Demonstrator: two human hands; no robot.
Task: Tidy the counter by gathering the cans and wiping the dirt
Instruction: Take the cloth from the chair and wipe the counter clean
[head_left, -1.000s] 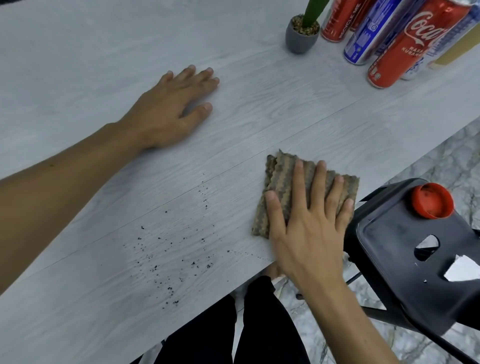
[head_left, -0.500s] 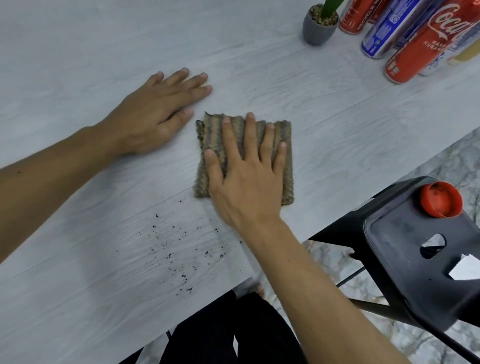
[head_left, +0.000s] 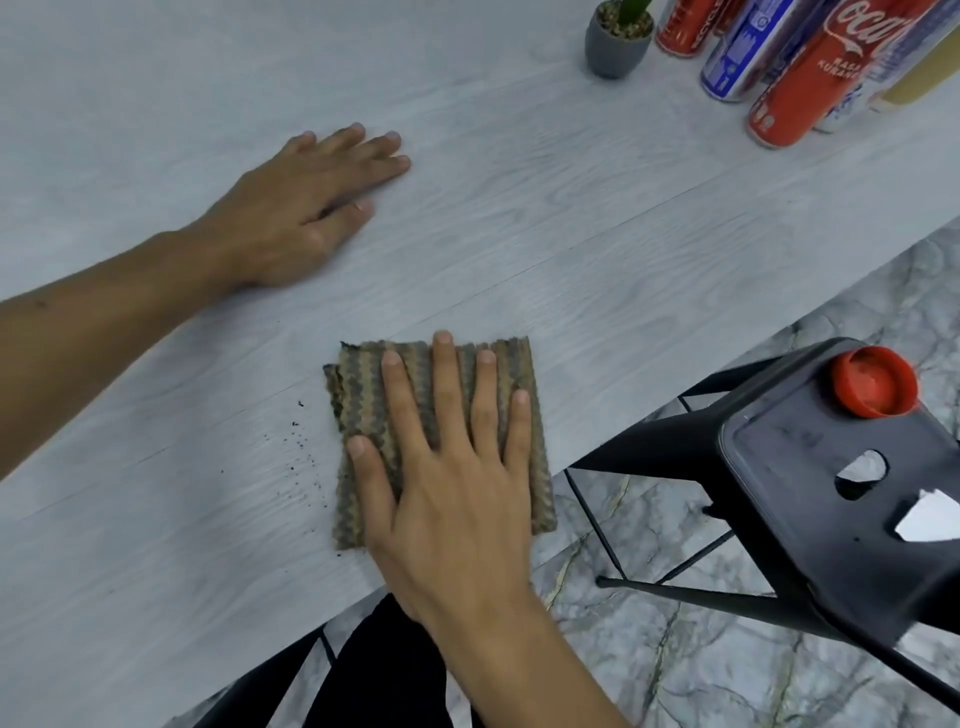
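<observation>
A folded brown-and-grey striped cloth lies near the front edge of the pale grey wooden counter. My right hand presses flat on the cloth, fingers spread. A few dark dirt specks remain just left of the cloth. My left hand rests flat on the counter farther back, holding nothing. Several cans stand grouped at the back right, among them a red cola can, a blue can and another red can.
A small grey pot with a green plant stands left of the cans. A black metal stool with a red cap on its seat is to the right, off the counter. Marble floor lies below.
My right hand slid the cloth left and back, then pulled it toward the front edge over the dirt patch. Far fewer specks show. My left hand stayed put.
</observation>
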